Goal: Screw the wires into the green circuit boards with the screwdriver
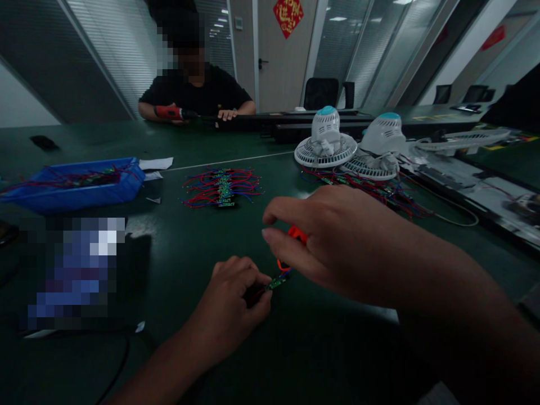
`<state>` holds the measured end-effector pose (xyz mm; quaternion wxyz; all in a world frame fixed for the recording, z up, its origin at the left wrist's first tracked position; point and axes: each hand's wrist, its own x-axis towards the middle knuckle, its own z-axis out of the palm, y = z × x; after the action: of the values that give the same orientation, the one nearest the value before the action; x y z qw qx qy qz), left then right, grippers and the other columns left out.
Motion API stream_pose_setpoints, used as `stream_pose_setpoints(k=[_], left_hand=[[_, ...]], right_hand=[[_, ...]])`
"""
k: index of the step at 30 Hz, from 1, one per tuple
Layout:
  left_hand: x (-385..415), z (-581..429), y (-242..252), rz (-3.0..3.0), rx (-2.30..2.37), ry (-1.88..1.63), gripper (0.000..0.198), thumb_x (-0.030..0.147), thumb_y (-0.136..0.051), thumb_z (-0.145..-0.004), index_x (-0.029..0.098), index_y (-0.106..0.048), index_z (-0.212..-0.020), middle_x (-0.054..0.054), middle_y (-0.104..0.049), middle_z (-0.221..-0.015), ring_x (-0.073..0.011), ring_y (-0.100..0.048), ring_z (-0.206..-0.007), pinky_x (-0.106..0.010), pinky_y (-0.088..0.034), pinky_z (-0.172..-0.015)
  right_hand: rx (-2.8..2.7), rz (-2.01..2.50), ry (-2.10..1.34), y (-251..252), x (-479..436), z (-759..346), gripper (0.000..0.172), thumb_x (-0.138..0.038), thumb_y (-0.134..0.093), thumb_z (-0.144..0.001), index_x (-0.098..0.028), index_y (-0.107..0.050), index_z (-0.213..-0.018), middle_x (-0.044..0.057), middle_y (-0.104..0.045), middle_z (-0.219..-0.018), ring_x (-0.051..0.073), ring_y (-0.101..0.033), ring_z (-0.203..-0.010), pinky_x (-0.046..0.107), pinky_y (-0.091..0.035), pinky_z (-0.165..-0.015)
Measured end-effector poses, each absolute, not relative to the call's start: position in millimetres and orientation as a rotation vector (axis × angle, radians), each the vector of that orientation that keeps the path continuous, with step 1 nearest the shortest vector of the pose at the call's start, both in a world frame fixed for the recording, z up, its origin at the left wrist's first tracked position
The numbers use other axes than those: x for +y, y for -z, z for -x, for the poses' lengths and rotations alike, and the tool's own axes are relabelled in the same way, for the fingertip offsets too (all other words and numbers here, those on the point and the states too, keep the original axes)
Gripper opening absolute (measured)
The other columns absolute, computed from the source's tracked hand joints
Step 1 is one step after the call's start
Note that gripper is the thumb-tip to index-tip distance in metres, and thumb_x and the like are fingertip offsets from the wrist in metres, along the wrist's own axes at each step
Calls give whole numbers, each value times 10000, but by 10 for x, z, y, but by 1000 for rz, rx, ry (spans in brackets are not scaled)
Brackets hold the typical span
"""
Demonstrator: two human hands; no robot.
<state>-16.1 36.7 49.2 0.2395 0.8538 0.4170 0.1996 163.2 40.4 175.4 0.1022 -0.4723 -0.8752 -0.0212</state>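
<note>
While my hands work: both sit low over the dark green table (320, 349), close together, meeting at one small green circuit board (276, 282).
Left hand: my left hand (234, 298) rests on the table, its fingers (257, 284) pressed together in a pinch on the near end of the circuit board and the dark wires at it.
Right hand: my right hand (333, 242) hovers just above, fingers (280, 253) curled around a red-orange tool (297, 233); most of the tool is hidden, so I cannot tell what kind it is.
Where the board is: on the table between my two hands, touching my left fingertips.
Which way it points: its long axis runs from lower left to upper right, far end tilted up toward the tool.
Done so far, as I judge: a pile of wired boards (223, 188) lies well ahead, more fill the blue tray (122, 188) at left.
Left to do: this board looks mid-work; another tangle of wires (379, 191) waits by the white fans (327, 140).
Across the table: another person holds a red tool (169, 112).
</note>
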Motion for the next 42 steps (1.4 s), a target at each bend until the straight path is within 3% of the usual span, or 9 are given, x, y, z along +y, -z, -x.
stream_pose_setpoints(k=[4,12,19,22,25,28,31,38,42], left_hand=[[365,162,-480,-2344,1131,-583,129,194,-564,-790,215,-656,-877,-36,-637,-871,-235,-559,-838,-395,-373,-751],[363,163,-496,-2330,1146,-544,112,206,-562,-793,216,-647,-865,-32,-629,-849,-234,-550,-822,-389,-372,-731],[356,158,-471,-2358,1165,-567,89,230,-604,-788,231,-644,-868,-33,-639,-894,-236,-557,-844,-391,-378,-740],[356,158,-459,-2346,1167,-601,79,236,-608,-796,226,-649,-862,-35,-642,-891,-235,-559,-831,-382,-382,-717],[357,152,-469,-2349,1184,-579,76,237,-600,-809,224,-649,-865,-35,-644,-901,-237,-554,-847,-382,-384,-725],[357,145,-486,-2352,1201,-530,70,237,-591,-819,227,-649,-857,-28,-644,-885,-229,-552,-838,-380,-382,-736],[347,148,-482,-2331,1209,-535,69,227,-591,-820,229,-653,-849,-23,-643,-860,-225,-557,-816,-369,-386,-717],[321,142,-474,-2380,1208,-544,139,221,-590,-836,241,-673,-946,-36,-641,-935,-242,-562,-883,-391,-399,-758],[346,161,-542,-2308,1307,-567,156,252,-559,-853,237,-704,-909,-33,-655,-891,-244,-596,-867,-405,-428,-767]], right_hand=[[-2582,1340,9,-1749,377,-1654,209,-317,-545,-837,-174,-595,-981,-13,-579,-667,129,-468,-555,279,-262,-502],[-2560,1415,49,-1754,402,-1622,316,-474,-429,-903,-210,-600,-869,-8,-553,-627,134,-445,-526,283,-226,-495],[-2555,1318,-13,-1750,383,-1655,259,-311,-565,-826,-162,-562,-1038,3,-603,-751,145,-516,-635,276,-270,-532],[-2581,1315,-80,-1759,371,-1635,217,-357,-540,-843,-173,-568,-954,-4,-587,-734,128,-481,-604,273,-262,-527],[-2550,1411,-43,-1769,385,-1613,363,-510,-430,-897,-197,-587,-799,-21,-514,-604,112,-387,-510,277,-214,-500],[-2551,1405,-69,-1787,389,-1617,315,-420,-434,-915,-199,-595,-759,-23,-504,-594,105,-378,-508,276,-213,-506],[-2555,1347,-167,-1791,372,-1621,131,-285,-521,-845,-176,-580,-888,-13,-562,-699,112,-447,-586,266,-254,-533],[-2195,1305,-408,-1587,483,-1546,204,-348,-497,-883,-170,-507,-785,7,-571,-734,118,-496,-628,268,-319,-554],[-1566,1111,-1101,-1492,498,-1707,149,-331,-503,-882,-207,-443,-827,-39,-597,-623,106,-575,-514,232,-414,-480]])
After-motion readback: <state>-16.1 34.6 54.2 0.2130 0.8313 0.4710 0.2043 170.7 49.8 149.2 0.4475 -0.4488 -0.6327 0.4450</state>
